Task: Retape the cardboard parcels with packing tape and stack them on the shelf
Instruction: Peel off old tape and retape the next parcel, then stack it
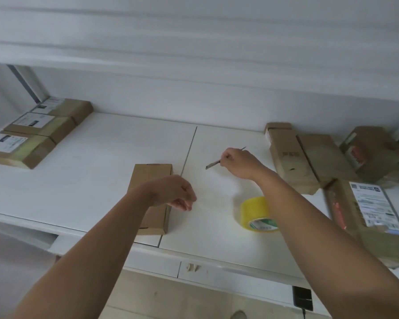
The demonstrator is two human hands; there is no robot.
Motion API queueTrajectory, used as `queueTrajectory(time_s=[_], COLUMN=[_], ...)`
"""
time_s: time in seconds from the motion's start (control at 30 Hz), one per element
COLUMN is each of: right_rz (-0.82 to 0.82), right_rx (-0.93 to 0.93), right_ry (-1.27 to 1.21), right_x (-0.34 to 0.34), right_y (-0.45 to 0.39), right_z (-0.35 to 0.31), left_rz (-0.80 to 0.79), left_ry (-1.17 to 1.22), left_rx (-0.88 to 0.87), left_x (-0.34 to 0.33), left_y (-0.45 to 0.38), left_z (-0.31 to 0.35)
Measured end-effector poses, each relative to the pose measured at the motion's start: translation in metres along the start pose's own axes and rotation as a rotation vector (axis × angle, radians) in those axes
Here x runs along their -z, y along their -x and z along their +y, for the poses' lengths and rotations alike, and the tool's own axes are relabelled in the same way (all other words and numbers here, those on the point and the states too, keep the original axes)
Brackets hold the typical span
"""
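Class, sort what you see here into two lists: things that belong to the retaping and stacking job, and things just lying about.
Belongs to the job:
- parcel under the left hand
- yellow tape roll
- slim cutter held by the right hand
- three labelled parcels at far left
- untidy parcels at right
- white shelf

Just lying about:
- black device at the bottom edge
- scrap on the shelf front

I see a white shelf carrying three labelled parcels in a row at far left, one plain parcel near the middle, a yellow tape roll, and several parcels crowded at right.
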State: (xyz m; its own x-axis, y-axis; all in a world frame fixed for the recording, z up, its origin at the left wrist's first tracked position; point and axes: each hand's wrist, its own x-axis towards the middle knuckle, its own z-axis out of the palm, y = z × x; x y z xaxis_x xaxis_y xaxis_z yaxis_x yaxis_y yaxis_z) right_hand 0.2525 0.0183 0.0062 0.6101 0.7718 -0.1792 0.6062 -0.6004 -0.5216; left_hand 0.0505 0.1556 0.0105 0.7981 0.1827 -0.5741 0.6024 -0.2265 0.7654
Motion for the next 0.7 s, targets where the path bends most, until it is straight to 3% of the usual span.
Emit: queueTrajectory(time_s=[0.23,0.43,0.6,0.7], right_rz=[0.03,0.046,0.17,0.174], right_rx=[0.063,-0.101,-0.166,-0.199], right_ry=[-0.151,-0.378,-0.523,-0.543], right_x=[0.006,-0.016,-0.028,-0.029], right_y=[0.06,0.101,0.112,0.112], right_z=[0.041,0.06,0.056,0.058], left_rz=[0.133,0.148,0.317,0.328], left_ry=[0.126,0.062,-0.075,-0.007], left_rx=[0.085,0.054,0.001,-0.059], left_x=[0.006,0.011,0.006,-0.003], left_y=[-0.005,-0.003,-0.004,-0.003], left_z=[-0.008,-0.013,-0.021,-0.024])
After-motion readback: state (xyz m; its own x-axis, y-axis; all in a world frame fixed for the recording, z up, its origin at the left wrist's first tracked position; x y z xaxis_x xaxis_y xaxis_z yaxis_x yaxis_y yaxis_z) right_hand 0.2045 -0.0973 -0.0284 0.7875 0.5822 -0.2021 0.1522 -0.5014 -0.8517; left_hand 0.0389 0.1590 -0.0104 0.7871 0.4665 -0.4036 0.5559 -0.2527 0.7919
